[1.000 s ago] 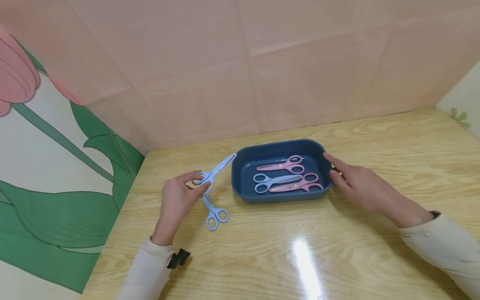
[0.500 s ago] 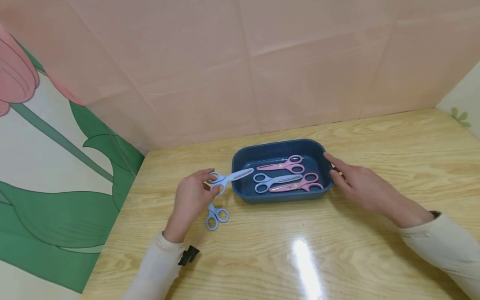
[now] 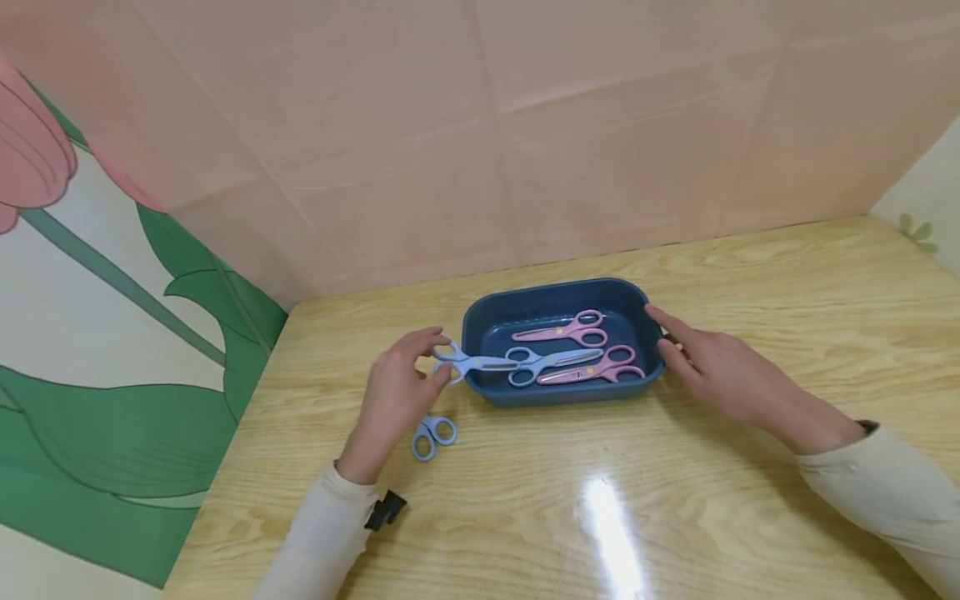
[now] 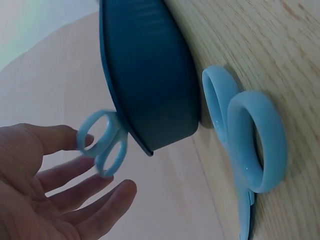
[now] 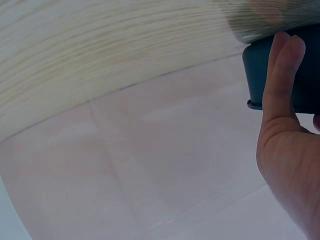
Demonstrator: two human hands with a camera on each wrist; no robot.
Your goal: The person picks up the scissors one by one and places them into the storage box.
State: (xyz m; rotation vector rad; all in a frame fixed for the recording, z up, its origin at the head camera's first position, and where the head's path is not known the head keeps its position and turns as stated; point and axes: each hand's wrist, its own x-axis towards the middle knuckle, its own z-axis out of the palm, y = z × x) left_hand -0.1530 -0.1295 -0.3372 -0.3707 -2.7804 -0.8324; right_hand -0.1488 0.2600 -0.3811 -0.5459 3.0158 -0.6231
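My left hand (image 3: 396, 387) pinches the handle loops of a pair of light blue scissors (image 3: 476, 364) between thumb and fingers. The blades reach over the left rim of a dark blue tray (image 3: 555, 398), their tips by another pair of blue scissors (image 3: 555, 360) lying inside. Pink scissors (image 3: 562, 332) and a second pink pair (image 3: 592, 372) also lie in the tray. More blue scissors (image 3: 433, 435) rest on the table below my left hand, blades partly hidden by it. My right hand (image 3: 723, 371) touches the tray's right end, its fingers straight along the outer wall (image 5: 285, 70).
The wood-grain table (image 3: 750, 517) meets a pink-covered wall (image 3: 487, 150) behind the tray. A tulip-patterned panel (image 3: 135, 417) stands along the left edge. A black clip (image 3: 386, 510) sits at my left cuff.
My left hand has moved right, bringing the blue scissors from beside the tray to over its left rim, blades turning to point right. My right hand and the tray stay put.
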